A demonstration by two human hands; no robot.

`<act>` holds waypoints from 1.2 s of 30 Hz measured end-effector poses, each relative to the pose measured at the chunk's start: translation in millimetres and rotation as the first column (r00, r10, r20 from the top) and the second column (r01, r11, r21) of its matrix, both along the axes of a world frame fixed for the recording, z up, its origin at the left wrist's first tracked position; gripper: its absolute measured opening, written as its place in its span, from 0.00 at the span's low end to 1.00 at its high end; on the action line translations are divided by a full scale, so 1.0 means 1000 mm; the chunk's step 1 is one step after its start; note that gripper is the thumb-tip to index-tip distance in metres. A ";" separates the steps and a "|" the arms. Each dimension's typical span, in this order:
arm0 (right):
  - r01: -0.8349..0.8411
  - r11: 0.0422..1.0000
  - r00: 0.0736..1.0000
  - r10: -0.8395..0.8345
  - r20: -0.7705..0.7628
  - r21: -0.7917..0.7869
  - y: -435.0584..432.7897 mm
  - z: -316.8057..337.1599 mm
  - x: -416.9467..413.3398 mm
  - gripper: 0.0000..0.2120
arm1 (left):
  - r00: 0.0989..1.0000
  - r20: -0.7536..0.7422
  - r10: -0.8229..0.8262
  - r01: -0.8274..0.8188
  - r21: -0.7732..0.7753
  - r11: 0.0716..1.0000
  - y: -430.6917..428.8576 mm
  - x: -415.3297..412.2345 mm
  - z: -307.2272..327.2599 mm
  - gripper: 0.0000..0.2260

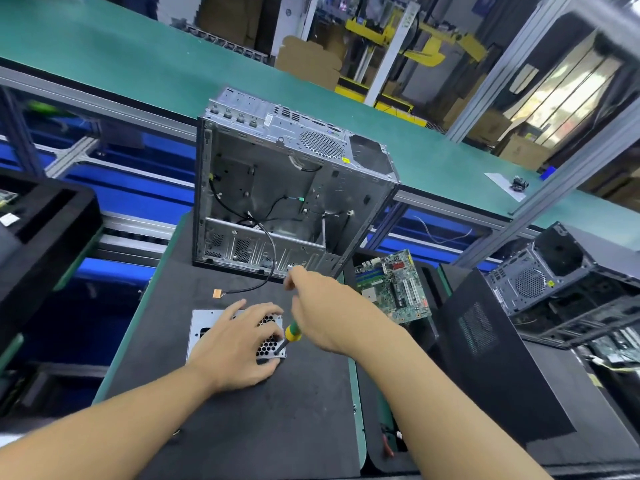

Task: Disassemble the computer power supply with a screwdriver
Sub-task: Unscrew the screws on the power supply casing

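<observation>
Power supply (204, 323): a grey metal box with a honeycomb grille on its upper face, lying flat near the middle of the black mat (277, 410), slightly toward the mat's left edge.

Left hand (239, 344): laid palm-down on the box, fingers spread and fairly straight across the grille and pressing on it. The thumb reaches past the near right corner of the box.

Right hand (325, 313): fingers curled round the upper handle of the screwdriver (292, 333). The handle's green and yellow lower part shows below the hand. The tool is tilted, its top leaning right, and its dark shaft runs down-left to the near right corner of the box. The tip meets the box just beside the left index finger. Whether it sits in a screw head cannot be told.

Case (277, 188): an open, stripped grey chassis standing at the far edge of the mat, its open side facing the camera. A black cable (270, 258) hangs out of it and ends on the mat between the case and the box.

Motherboard (394, 289): green, lying in a black tray just beyond the mat's right edge.

Side panel (491, 368): black, with a mesh vent, further right.

Second case (554, 282): another chassis at the far right, well apart from the mat.

Conveyor (138, 64): a green belt running behind the case.
</observation>
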State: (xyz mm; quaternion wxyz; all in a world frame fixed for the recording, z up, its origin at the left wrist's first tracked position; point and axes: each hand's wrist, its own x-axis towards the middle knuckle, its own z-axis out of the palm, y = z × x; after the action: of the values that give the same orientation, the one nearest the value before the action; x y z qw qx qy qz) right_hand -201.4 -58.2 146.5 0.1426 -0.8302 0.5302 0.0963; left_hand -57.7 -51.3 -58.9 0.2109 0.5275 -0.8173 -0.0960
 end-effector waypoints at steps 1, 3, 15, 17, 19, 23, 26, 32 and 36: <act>-0.020 0.999 1.000 0.019 0.020 0.043 0.000 0.002 0.000 0.13 | 1.000 -0.005 -0.003 0.003 0.002 1.000 0.000 0.000 0.001 0.18; -0.044 0.995 0.999 0.041 0.032 0.092 -0.001 0.003 0.000 0.17 | 0.999 -0.035 -0.004 0.003 -0.005 1.000 0.001 0.000 0.002 0.16; -0.013 0.997 1.000 0.014 -0.020 0.080 -0.003 0.003 0.005 0.15 | 0.994 -0.110 -0.026 0.022 -0.040 0.999 0.001 0.000 0.006 0.13; 0.004 0.994 0.999 -0.001 -0.033 0.107 -0.002 0.004 0.005 0.17 | 0.992 -0.121 -0.034 0.030 -0.038 0.999 0.000 0.001 0.007 0.13; 0.036 0.998 0.995 -0.031 -0.098 0.049 -0.001 0.002 0.006 0.15 | 0.989 -0.148 -0.029 0.023 -0.040 0.999 0.000 0.001 0.008 0.09; 0.038 0.997 0.995 -0.044 -0.089 -0.068 -0.001 -0.001 0.008 0.12 | 0.983 -0.181 -0.026 0.027 0.004 1.000 0.000 0.002 0.010 0.05; -0.018 1.000 0.997 0.019 -0.080 0.006 -0.002 0.002 0.007 0.12 | 0.982 -0.185 -0.023 0.027 0.021 0.999 -0.001 0.003 0.008 0.06; 0.045 0.999 0.994 -0.046 -0.102 -0.018 0.003 0.000 0.008 0.16 | 0.987 -0.160 -0.030 0.036 0.039 0.999 -0.002 0.002 0.009 0.05; 0.061 0.997 0.997 -0.063 -0.052 -0.050 0.003 0.000 0.008 0.09 | 0.985 -0.170 -0.035 0.041 0.035 0.999 -0.002 0.004 0.007 0.08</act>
State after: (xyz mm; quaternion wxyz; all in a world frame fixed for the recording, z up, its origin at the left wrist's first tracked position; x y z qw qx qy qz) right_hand -193.0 -55.5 146.3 0.1111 -0.8137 0.5616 0.1013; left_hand -53.9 -52.9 -51.8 0.2676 0.5056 -0.8043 -0.1605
